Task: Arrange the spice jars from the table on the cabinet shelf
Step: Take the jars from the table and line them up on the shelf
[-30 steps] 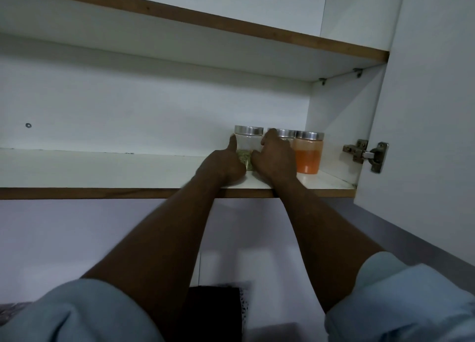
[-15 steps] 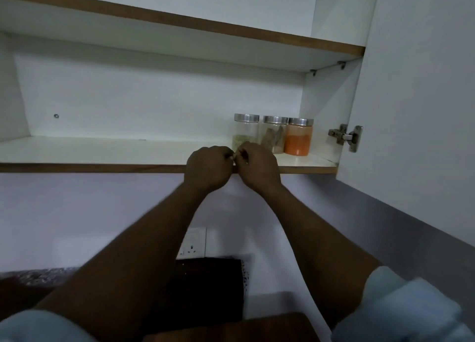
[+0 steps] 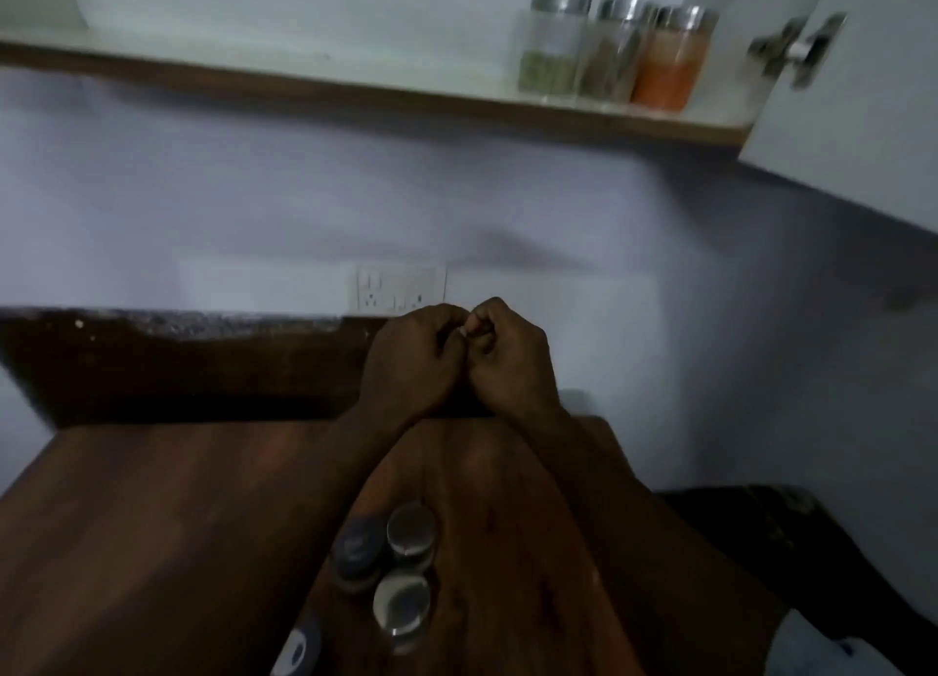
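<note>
Three glass spice jars with silver lids stand in a row at the right end of the cabinet shelf (image 3: 304, 73): a green-filled jar (image 3: 550, 45), a brownish jar (image 3: 609, 53) and an orange jar (image 3: 670, 58). On the wooden table (image 3: 152, 523) below, several more silver-lidded jars (image 3: 406, 563) stand in a cluster between my forearms. My left hand (image 3: 413, 360) and right hand (image 3: 507, 358) are curled into fists, touching each other above the table's far edge, well below the shelf. Neither holds a jar.
The open cabinet door (image 3: 852, 91) with its metal hinge (image 3: 797, 50) hangs at the upper right. A wall socket (image 3: 398, 289) sits on the pale wall behind my hands. A dark counter (image 3: 177, 360) runs behind the table.
Both hands let go of the green jar on the shelf and dropped down together to table height. The view tilted down, and the table jars came into sight.
</note>
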`<state>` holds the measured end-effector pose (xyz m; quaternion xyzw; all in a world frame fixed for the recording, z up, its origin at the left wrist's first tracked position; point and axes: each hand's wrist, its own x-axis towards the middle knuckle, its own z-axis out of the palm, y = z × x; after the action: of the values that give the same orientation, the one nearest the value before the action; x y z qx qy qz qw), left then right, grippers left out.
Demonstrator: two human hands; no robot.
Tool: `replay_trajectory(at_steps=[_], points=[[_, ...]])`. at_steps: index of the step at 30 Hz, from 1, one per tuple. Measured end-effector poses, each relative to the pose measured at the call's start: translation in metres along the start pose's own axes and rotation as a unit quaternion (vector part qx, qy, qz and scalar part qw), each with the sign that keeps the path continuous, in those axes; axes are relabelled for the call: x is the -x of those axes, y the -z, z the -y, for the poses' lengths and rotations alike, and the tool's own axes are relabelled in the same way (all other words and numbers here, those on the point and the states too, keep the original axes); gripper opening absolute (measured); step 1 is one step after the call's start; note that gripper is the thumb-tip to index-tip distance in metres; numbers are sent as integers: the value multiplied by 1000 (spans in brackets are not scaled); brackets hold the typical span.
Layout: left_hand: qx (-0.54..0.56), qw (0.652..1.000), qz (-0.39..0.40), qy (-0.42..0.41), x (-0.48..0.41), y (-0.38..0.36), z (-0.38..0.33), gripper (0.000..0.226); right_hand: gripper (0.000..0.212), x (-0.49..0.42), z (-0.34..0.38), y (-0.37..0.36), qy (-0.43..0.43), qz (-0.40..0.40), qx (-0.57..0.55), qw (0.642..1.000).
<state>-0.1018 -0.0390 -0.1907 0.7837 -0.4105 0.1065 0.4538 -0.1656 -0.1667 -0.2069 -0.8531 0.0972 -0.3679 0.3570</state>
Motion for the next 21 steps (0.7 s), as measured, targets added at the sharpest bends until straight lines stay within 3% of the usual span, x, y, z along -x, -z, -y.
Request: replay_trajectory(at_steps=[5, 7, 10, 13, 17, 21], points=[[-25, 989, 139, 43, 80, -16, 46, 25, 3, 85, -41, -29, -44, 99, 54, 993], [-59, 978, 189, 58, 115, -24, 65, 29, 14, 119, -58, -42, -91, 174, 112, 974], [-93, 947, 283, 120, 160, -42, 91, 42, 24, 166, -72, -62, -177, 259, 106, 944], [-106, 914, 357, 162, 193, -64, 115, 60, 25, 198, -76, -76, -181, 282, 85, 938], [-179, 887, 395, 161, 229, -91, 138, 81, 25, 220, -85, -94, -208, 321, 93, 919], [-187, 877, 407, 175, 254, -110, 154, 89, 21, 234, -96, -104, -211, 350, 106, 907]])
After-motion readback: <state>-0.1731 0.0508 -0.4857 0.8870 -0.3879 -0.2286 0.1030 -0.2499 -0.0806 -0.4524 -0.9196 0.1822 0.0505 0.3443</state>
